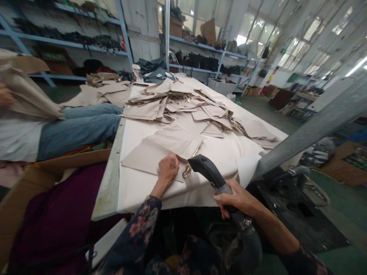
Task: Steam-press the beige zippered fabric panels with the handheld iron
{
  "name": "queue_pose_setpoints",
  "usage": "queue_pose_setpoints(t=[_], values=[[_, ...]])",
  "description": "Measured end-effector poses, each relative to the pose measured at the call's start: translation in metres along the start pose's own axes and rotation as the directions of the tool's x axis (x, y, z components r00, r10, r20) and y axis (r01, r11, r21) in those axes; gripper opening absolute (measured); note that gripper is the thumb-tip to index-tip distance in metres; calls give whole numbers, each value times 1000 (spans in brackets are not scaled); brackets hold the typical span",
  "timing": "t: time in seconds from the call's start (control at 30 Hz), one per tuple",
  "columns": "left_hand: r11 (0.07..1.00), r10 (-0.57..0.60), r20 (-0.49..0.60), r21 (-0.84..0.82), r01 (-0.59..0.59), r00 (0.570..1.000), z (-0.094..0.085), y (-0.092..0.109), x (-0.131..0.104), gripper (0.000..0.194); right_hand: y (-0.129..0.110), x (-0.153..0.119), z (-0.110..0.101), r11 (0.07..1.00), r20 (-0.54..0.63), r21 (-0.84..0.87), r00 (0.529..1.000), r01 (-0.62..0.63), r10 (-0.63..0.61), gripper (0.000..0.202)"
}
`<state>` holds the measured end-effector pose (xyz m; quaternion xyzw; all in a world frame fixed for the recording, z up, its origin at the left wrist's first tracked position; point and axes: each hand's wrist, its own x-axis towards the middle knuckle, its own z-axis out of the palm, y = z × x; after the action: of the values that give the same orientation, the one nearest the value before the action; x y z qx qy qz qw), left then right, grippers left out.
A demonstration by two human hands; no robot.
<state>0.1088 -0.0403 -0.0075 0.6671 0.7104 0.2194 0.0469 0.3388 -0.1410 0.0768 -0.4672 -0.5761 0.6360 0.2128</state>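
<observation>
This is a textile workshop on a factory floor. A heap of cut beige fabric pieces point(177, 97) covers the upper middle of a cloth-covered worktable point(134, 193), and at the left edge a co-worker in jeans point(80, 131) handles more of the same cloth. Blue metal shelving point(124, 30) stacked with dark goods lines the upper left; tall windows point(296, 47) and a tube light point(357, 67) run along the upper right, above a green floor point(341, 206).

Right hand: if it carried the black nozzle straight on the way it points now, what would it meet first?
The right hand, black nozzle leading, would likely meet the metallic-looking strip at the edge of the beige fabric piece first; depth is unclear, and the left hand lies just beyond.
</observation>
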Motion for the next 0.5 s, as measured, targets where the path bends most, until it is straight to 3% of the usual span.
queue_pose_setpoints(t=[0.17,0.3,0.5], values=[[972,-173,-27,-166,166,985,-4,-11,10,25,-2,-4,1,1000,3,-3,1000,-7,7,18],[878,-283,13,-399,265,959,-3,-22,18,21,-8,-4,7,1000,50,-19,999,-13,14,18],[763,-400,51,-534,363,915,3,-32,22,26,-8,29,23,998,109,2,992,-69,69,21]])
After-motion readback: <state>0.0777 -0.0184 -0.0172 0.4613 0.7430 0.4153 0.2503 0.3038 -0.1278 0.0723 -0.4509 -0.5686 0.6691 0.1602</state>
